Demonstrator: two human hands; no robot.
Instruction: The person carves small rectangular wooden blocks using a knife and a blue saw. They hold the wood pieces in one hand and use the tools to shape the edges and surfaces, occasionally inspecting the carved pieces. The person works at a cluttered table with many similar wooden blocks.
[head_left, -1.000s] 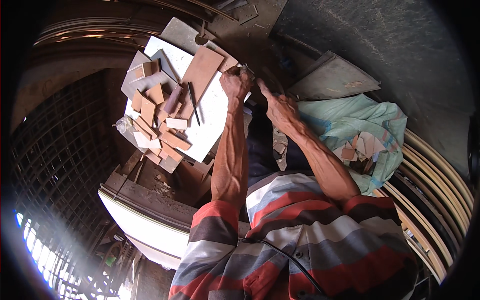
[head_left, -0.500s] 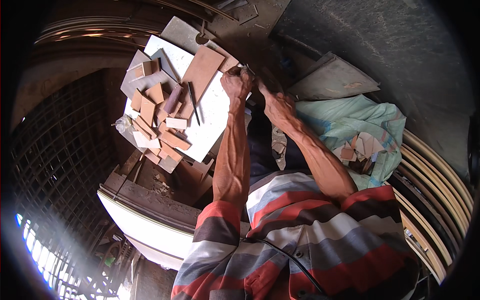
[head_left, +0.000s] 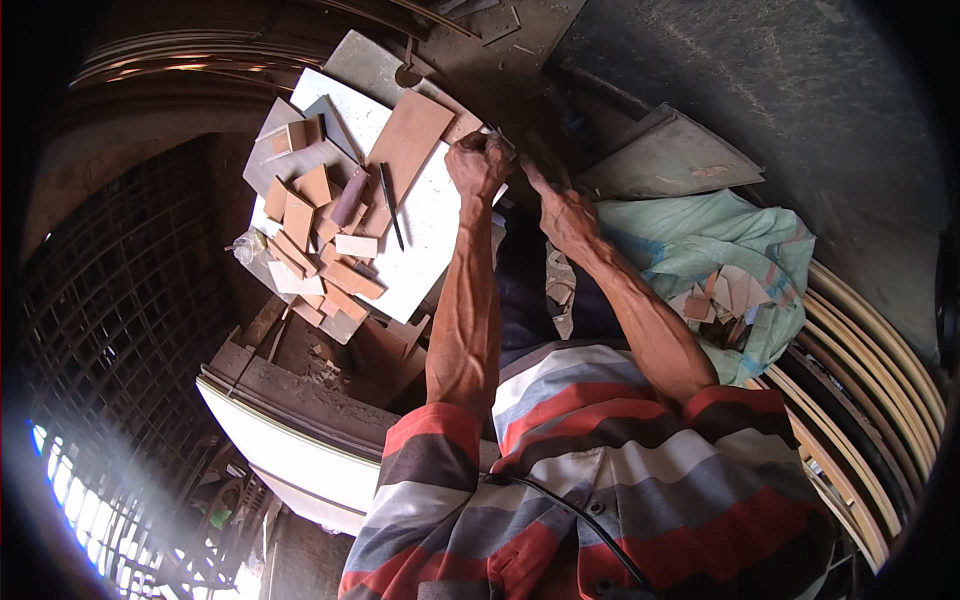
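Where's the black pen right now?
Head view, left of centre: the black pen lies with its lower end over the white board, between the brown roll-shaped piece and the left hand.

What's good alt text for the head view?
A person's left hand and right hand are close together by the edge of a white board bearing brown pieces and a black pen-like stick; any held item is unclear. A green sack holding scraps is at right.

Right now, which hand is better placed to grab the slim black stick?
Probably the left hand: it is nearer the slim black stick; the right hand is farther right. Whether either holds something is unclear.
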